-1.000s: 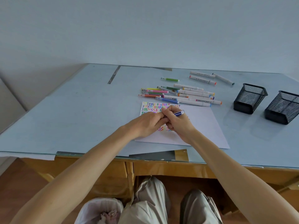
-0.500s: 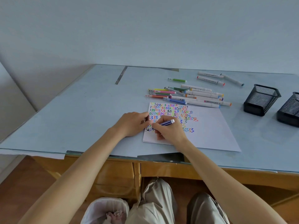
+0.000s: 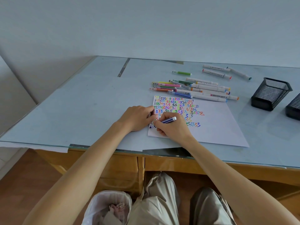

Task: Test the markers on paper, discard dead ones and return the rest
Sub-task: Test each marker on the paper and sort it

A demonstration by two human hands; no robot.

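My right hand point(image 3: 172, 127) grips a dark blue striped marker point(image 3: 167, 120), its tip down on the left edge of the white paper point(image 3: 215, 127). The sheet carries several rows of coloured zigzag marks. My left hand point(image 3: 138, 117) rests at the paper's left edge with its fingers curled, seemingly pinching a small dark thing, probably the cap. Behind the paper lies a pile of thin striped markers point(image 3: 167, 88) and thick white markers point(image 3: 209, 92). A green marker point(image 3: 181, 73) lies apart, and three white markers point(image 3: 217, 72) lie further back.
Two black mesh pen holders point(image 3: 271, 94) point(image 3: 294, 106) stand on the right of the glass-topped desk point(image 3: 81, 111). A lined waste bin point(image 3: 110, 207) with crumpled paper sits on the floor by my left knee.
My hands came apart after uncapping the marker. My right hand turned it tip-down and brought it to the paper's left edge, while my left hand settled beside the sheet.
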